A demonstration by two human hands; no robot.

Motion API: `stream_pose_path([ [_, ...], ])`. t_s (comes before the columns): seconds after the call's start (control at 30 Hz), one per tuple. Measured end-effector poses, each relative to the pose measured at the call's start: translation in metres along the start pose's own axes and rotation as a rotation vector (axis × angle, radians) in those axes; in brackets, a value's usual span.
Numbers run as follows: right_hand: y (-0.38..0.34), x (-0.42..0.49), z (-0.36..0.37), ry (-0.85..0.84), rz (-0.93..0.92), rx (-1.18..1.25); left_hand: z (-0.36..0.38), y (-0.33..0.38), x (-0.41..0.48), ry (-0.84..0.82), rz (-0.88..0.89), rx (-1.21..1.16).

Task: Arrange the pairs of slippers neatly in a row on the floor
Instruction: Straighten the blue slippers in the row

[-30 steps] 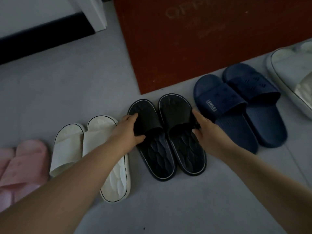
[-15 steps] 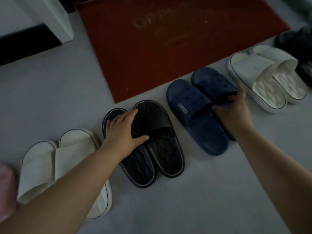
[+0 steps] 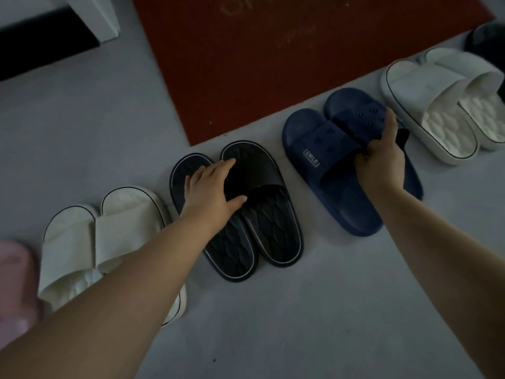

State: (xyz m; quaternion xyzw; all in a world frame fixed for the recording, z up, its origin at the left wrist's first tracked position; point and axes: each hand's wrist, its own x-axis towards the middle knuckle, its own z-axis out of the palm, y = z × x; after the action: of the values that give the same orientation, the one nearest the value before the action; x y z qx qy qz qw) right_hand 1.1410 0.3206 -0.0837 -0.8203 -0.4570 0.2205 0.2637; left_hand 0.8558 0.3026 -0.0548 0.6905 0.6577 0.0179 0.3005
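Note:
Several pairs of slippers lie side by side on the grey floor. A black pair (image 3: 270, 214) sits in the middle; my left hand (image 3: 211, 191) grips the strap of its left slipper, thumb under the strap's edge. To the right lies a navy pair (image 3: 322, 149) marked SMILE. My right hand (image 3: 382, 154) grips the strap of the right navy slipper, fingers over it and thumb beneath. A white pair (image 3: 109, 236) lies at the left under my forearm, another white pair (image 3: 437, 105) at the right. A pink slipper (image 3: 13, 283) shows at the left edge.
A red doormat (image 3: 273, 64) lies just beyond the slippers' toes. A white post (image 3: 101, 20) and a dark baseboard (image 3: 41, 47) stand at the far left. A dark slipper (image 3: 486, 42) peeks in at the upper right edge. Bare grey floor (image 3: 300, 324) stretches near me.
My right hand left the black pair, moved right and took hold of the right navy slipper's strap. My left hand stayed on the left black slipper. The view swung right.

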Motion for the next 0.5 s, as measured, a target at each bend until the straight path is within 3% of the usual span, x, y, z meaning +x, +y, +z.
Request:
stream_pose_path([
  [0.5, -0.005, 0.013, 0.012, -0.065, -0.031, -0.057, 0.027, 0.024, -0.008, 0.098, -0.023, -0.047],
])
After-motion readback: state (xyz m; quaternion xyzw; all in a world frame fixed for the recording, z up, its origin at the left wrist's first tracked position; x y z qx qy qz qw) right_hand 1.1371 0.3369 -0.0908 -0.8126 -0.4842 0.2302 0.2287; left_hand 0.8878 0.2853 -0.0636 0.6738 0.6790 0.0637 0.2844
